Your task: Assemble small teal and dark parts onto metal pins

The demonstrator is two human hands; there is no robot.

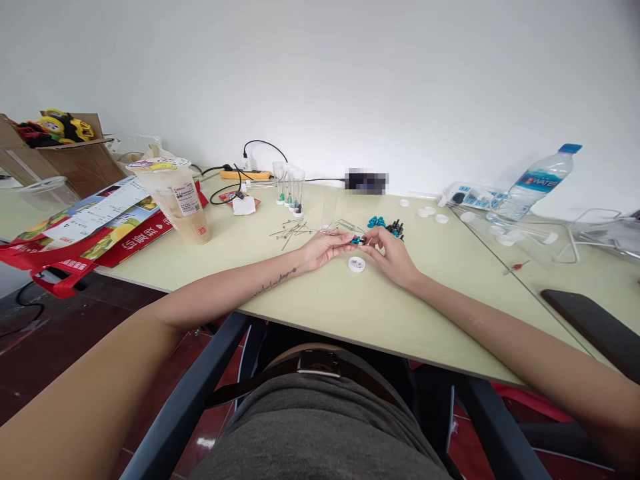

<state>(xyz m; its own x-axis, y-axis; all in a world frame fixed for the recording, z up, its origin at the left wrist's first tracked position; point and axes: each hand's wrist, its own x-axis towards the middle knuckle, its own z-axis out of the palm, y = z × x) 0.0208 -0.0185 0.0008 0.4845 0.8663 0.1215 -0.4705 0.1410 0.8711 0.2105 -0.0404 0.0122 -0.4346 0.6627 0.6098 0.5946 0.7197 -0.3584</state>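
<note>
Over the table [310, 300], my left hand [326, 251] and my right hand [389, 255] meet fingertip to fingertip. Between them is a small blue part [356, 241], pinched by both hands; its exact kind is too small to make out. Just below the fingers lies a round white cap [357, 265] with tiny bits in it. Behind my right hand are a heap of small blue parts [377, 221] and a heap of black parts [397, 227]. Several thin metal rods [291, 231] lie scattered beyond my left hand.
Clear tubes [289, 190] stand upright at the back, near a yellow-orange device [246, 175] with black cables. A drink cup [173, 203] and red bag [135, 230] are on the left. To the right are white caps [441, 219], a water bottle [537, 183] and a phone [593, 327].
</note>
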